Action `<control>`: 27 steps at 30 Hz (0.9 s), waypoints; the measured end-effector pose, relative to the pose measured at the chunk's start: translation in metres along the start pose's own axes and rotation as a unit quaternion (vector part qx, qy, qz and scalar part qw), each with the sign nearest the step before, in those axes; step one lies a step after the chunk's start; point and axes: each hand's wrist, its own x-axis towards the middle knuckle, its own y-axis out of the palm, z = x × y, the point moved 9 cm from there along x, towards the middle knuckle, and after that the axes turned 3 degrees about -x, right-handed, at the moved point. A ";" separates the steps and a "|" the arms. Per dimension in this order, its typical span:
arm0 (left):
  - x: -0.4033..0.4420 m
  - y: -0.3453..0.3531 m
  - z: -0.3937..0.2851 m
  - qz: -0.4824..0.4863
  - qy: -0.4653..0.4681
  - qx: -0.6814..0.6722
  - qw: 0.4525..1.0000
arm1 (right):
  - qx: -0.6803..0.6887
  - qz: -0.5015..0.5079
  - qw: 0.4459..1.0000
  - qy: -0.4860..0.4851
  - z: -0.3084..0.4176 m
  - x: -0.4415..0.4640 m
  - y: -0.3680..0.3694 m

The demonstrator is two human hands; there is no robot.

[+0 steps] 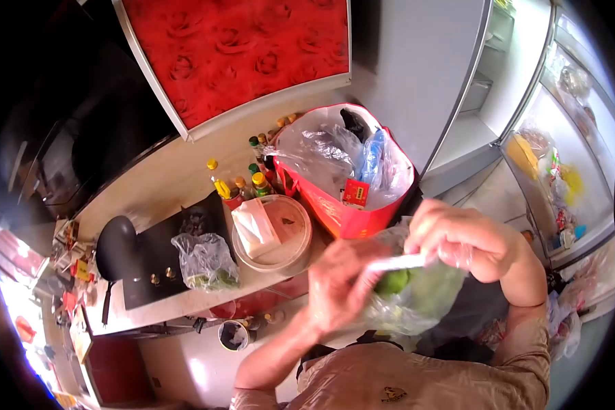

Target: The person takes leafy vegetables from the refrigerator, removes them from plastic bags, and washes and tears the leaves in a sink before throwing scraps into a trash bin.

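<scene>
In front of my chest is a clear plastic bag point(417, 311) with something leafy and green inside, held up between my two hands. My left hand point(338, 283), smeared by motion, is closed at the bag's upper left. The fingers of my right hand point(458, 236) are closed at its upper right. A narrow white strip point(396, 262) runs between the hands across the bag's top; whether it belongs to the bag I cannot tell. On the counter's front edge lies another clear bag point(208, 260) with greens in it.
A large red bag point(348, 222) stuffed with plastic bags stands on the counter. Beside it are a round lidded tub point(290, 232) with a tissue pack point(255, 227) on top, and several bottles point(261, 183). A wok point(117, 249) sits left. The fridge door point(581, 143) stands open at right.
</scene>
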 end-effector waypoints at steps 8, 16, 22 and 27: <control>0.076 -0.130 0.089 -0.140 -0.130 -0.161 0.968 | -0.107 -0.186 0.970 0.117 -0.030 0.037 -0.017; 0.082 -0.192 0.109 -0.205 -0.117 -0.057 0.970 | -0.358 -0.059 0.932 0.006 -0.060 0.022 0.113; 0.077 -0.184 0.101 -0.231 -0.085 0.071 0.967 | -0.308 -0.011 0.948 0.081 -0.110 0.005 0.151; 0.093 -0.164 0.098 -0.126 -0.140 0.144 0.972 | -0.125 -0.094 0.985 0.069 -0.082 0.035 0.109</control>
